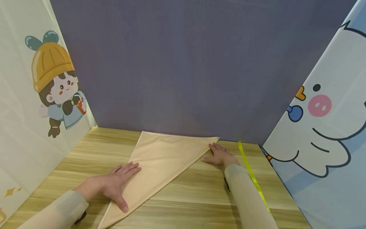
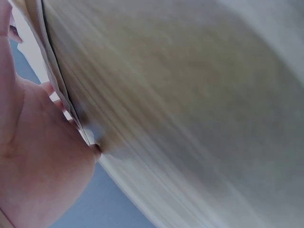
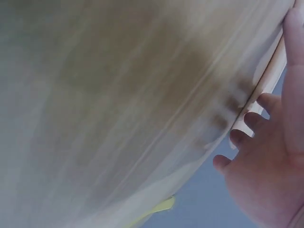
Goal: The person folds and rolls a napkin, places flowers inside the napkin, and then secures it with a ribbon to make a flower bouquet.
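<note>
A peach-coloured cloth [image 1: 163, 159], folded into a triangle, lies flat on the wooden table, its long folded edge running from the lower left to the upper right. My left hand [image 1: 115, 183] rests with spread fingers on the cloth's left edge, thumb toward the lower corner. Over at the upper right corner, the fingertips of my right hand [image 1: 220, 155] touch the slanted edge, with the thumb stretched out to the left over the wood. In the right wrist view, the fingers [image 3: 240, 137] reach along the cloth's edge. The left wrist view has the left palm [image 2: 52, 156] beside the cloth edge.
A yellow ribbon [image 1: 253, 178] lies on the wood-grain table [image 1: 200, 203] to the right of my right forearm. A dark grey panel [image 1: 177, 63] stands behind the table. Printed cartoon curtains hang on the left [image 1: 23, 111] and right [image 1: 343, 133].
</note>
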The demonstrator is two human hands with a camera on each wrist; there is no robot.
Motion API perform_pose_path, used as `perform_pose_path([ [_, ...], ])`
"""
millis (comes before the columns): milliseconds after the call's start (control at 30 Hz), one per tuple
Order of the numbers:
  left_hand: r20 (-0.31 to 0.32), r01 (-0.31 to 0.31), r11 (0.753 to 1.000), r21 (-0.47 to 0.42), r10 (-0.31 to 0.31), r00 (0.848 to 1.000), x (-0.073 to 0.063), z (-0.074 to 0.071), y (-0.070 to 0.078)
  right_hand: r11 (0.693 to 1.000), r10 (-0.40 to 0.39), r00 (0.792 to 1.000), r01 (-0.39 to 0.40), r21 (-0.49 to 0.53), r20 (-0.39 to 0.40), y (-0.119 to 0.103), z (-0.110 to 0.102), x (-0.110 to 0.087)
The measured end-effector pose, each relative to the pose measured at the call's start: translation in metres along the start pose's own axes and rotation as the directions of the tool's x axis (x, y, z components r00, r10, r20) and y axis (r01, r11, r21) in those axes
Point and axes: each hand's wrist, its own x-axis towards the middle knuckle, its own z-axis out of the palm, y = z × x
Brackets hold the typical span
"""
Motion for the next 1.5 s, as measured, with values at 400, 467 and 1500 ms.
perform_pose_path([
  [400, -0.035, 0.002, 0.997, -0.071, -0.005, 0.999, -0.002, -0.002, -0.002, 0.947, -0.298, 0.951, 0.284, -0.151, -0.080, -0.043, 0.001, -0.034],
  [467, -0.053, 0.001, 0.997, -0.080, -0.006, 0.999, -0.001, -0.002, -0.002, 0.930, -0.340, 0.938, 0.323, -0.174, -0.074, -0.054, 0.004, -0.044],
  [1500, -0.460, -0.467, 0.884, -0.007, 0.412, 0.787, 0.010, -0.002, 0.068, 0.504, -0.799, 0.588, 0.770, -0.391, 0.129, -0.204, 0.075, -0.106],
])
